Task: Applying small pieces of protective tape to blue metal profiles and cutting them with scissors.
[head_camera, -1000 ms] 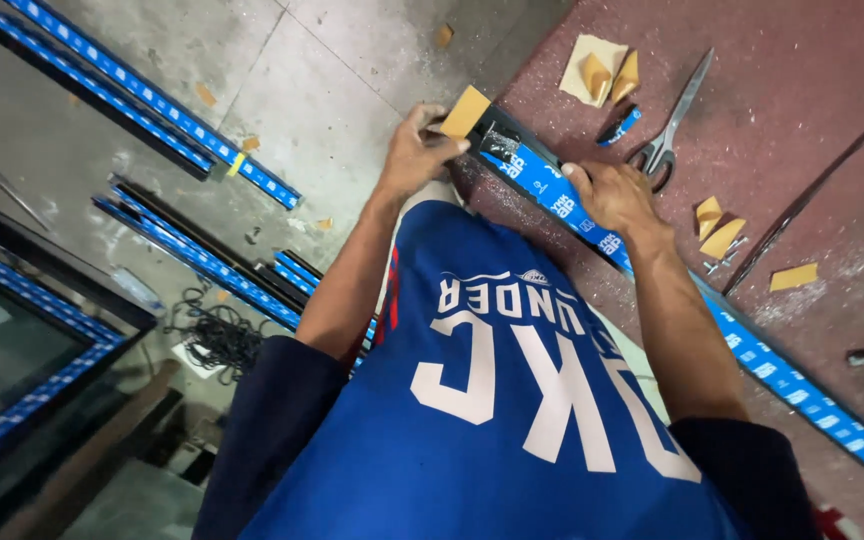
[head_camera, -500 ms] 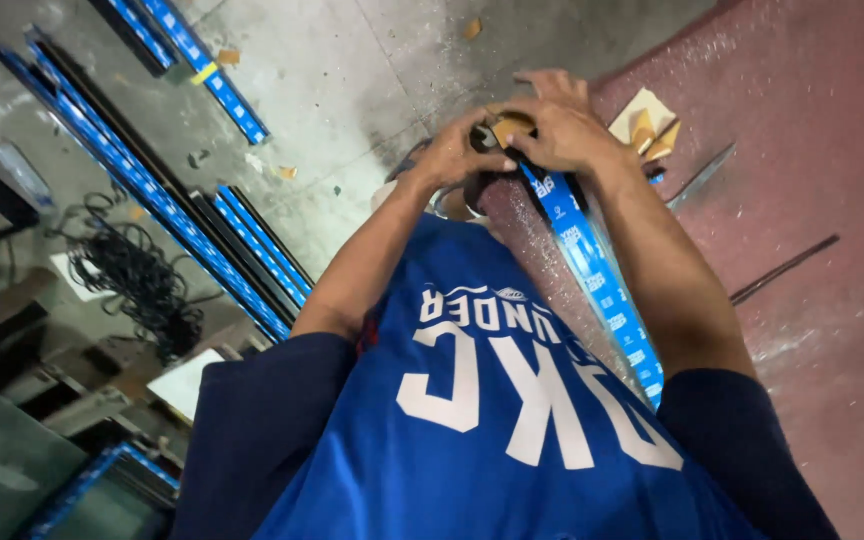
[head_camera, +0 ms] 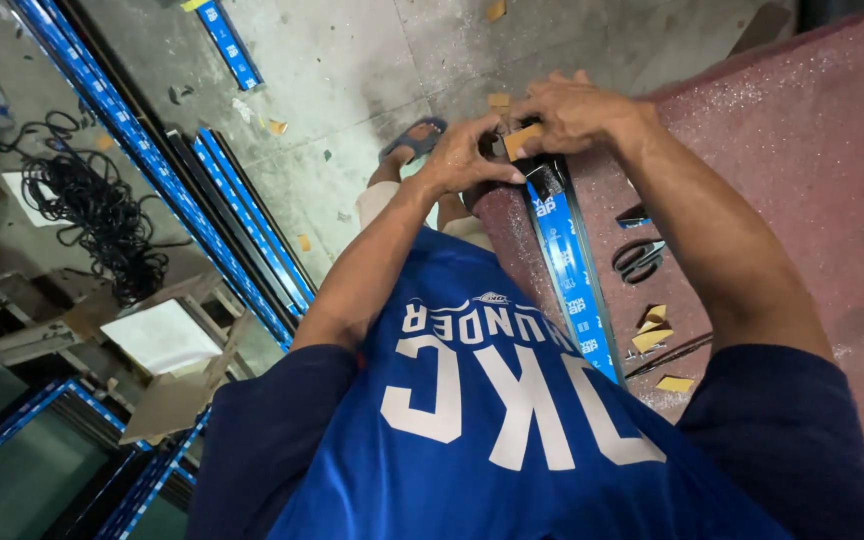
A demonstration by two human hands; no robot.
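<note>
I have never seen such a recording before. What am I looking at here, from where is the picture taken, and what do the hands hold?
There is no machine: a person works with two bare hands. The camera sits on the person's head and looks down, so you see the blue shirt, both arms and the work below. The left hand and the right hand meet at the end of a long bar wrapped in blue film, pressing a small tan cardboard piece against it. The bar lies on a dark red worktable. Beside it lie scissors and more cardboard scraps. On the grey floor lie similar blue-wrapped bars and a coiled black cable.
</note>
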